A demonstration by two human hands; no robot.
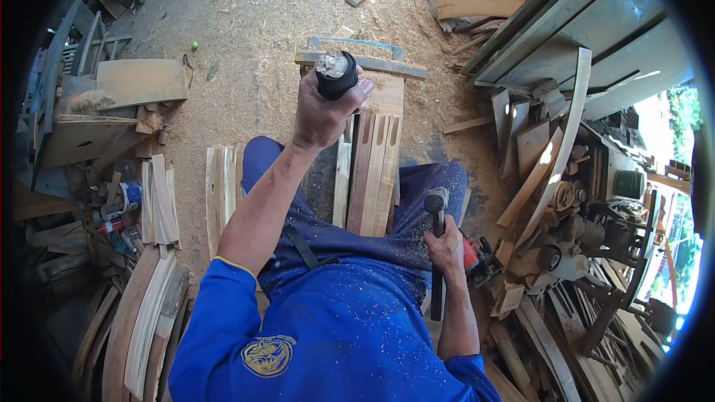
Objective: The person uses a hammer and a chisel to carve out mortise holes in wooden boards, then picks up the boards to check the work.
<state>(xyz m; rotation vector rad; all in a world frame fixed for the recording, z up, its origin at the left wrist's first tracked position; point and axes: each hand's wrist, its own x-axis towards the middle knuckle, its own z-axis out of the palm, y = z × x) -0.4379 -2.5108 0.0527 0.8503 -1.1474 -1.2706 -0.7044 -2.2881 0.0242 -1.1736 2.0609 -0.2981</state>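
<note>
**Chisel raised, hammer low, over the notched boards**

Head view: the left hand (322, 115) is closed around the black handle of a chisel (336, 74), held up above the far end of a set of notched boards (370, 171) that lie on a low wooden stand (363, 63) on the sawdust floor, between the person's knees. The right hand (447, 249) is closed around the shaft of a hammer (436, 249), head up, low beside the right knee, near the boards' near right corner.

To do this step well, I judge that the chisel should come down square into one slot, its battered top kept clear of the fingers, and the hammer should strike in short, straight blows while the knees steady the boards.

The chisel's blade is hidden behind the fist, so where its edge points cannot be told. The near ends of the boards vanish under the blue trousers. A red power tool (477, 254) behind the right hand is mostly covered. The scrap piles at both sides bend and blur toward the rim.
</note>
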